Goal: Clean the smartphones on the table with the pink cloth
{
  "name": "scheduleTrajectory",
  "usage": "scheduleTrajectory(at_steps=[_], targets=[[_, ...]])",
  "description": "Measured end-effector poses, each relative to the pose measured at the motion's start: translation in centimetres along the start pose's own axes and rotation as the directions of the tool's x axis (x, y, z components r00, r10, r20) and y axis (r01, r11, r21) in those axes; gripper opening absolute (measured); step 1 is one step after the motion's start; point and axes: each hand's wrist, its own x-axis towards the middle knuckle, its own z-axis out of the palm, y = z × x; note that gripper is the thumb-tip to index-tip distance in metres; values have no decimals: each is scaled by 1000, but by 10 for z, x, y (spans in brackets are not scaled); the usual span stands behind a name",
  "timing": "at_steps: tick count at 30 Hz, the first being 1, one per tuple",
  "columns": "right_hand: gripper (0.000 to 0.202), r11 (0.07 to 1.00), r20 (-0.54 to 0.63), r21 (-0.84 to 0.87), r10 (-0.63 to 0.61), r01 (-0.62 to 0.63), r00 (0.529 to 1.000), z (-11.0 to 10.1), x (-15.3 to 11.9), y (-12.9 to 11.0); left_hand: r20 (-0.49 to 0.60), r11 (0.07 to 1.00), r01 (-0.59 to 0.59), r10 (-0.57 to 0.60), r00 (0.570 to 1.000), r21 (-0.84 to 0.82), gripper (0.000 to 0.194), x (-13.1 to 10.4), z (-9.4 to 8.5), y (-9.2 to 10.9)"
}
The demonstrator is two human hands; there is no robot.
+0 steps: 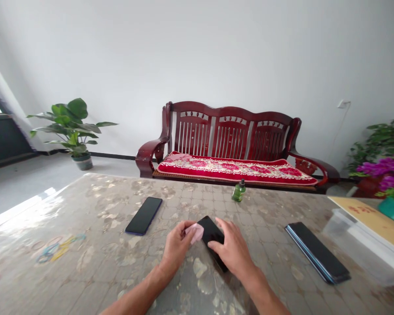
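Note:
A black smartphone (pixel 212 232) lies tilted on the table between my hands, its dark screen facing up. My left hand (pixel 177 245) pinches a small pale pink cloth (pixel 194 233), whose edge reaches the phone's left side. My right hand (pixel 233 247) grips the phone from the right, with the thumb over the screen and the index finger along the far right edge. Its other fingers are partly hidden. Further left lies a second smartphone (pixel 143 216) with a blue-purple edge. A small green bottle with a dark cap (pixel 239 191) stands beyond my right hand.
On the right lies a stack of smartphones (pixel 317 251), beside a clear plastic box (pixel 354 240) under a tan envelope (pixel 367 212). Several coloured rubber bands (pixel 57 249) are spread at the left. Behind the patterned table (pixel 108 188) stands a red wooden bench (pixel 230 140).

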Motion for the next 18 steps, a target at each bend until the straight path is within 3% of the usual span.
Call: scheduleTrajectory(at_steps=[2,6,9,14,18], targets=[[71,983,47,-177,-31,39,998,-3,-1,0,-58,995,7,-13,998,-102,44,7,-3,-7],[84,925,241,-378,136,-37,961,-2,0,-6,-130,987,1,-22,991,-160,48,16,-7,-19],[93,889,306,-452,230,-71,924,-3,5,-14,-138,985,-11,-13,990,-174,46,18,-9,-24],[112,877,326,-458,321,-149,889,-4,15,-22,-132,990,-14,-5,991,-139,48,18,-10,-24],[102,909,304,-313,371,-276,878,1,14,-15,-111,984,16,-36,993,-178,50,17,-10,-21]])
